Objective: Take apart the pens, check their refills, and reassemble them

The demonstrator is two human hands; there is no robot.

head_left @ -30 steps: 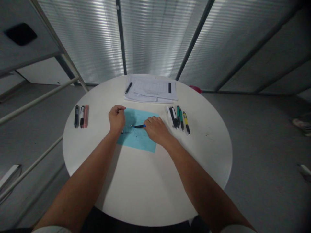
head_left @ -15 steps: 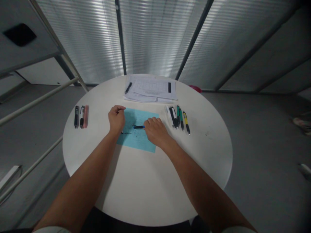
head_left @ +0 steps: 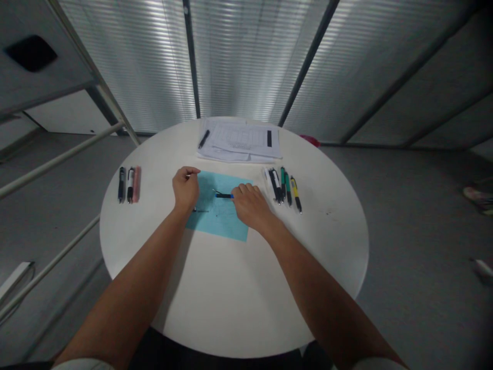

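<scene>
Round white table [head_left: 231, 288]: right fingers [head_left: 243, 191] hold blue pen [head_left: 224, 196]; left hand [head_left: 186, 189] curled on teal paper [head_left: 215, 218].

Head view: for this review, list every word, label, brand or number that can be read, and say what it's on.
No text can be read.
Printed sheets: the print is too small to read.
Blue sheet: a short line of print is too small and blurred to read.
Pens beside it: any markings are too small to read.
</scene>
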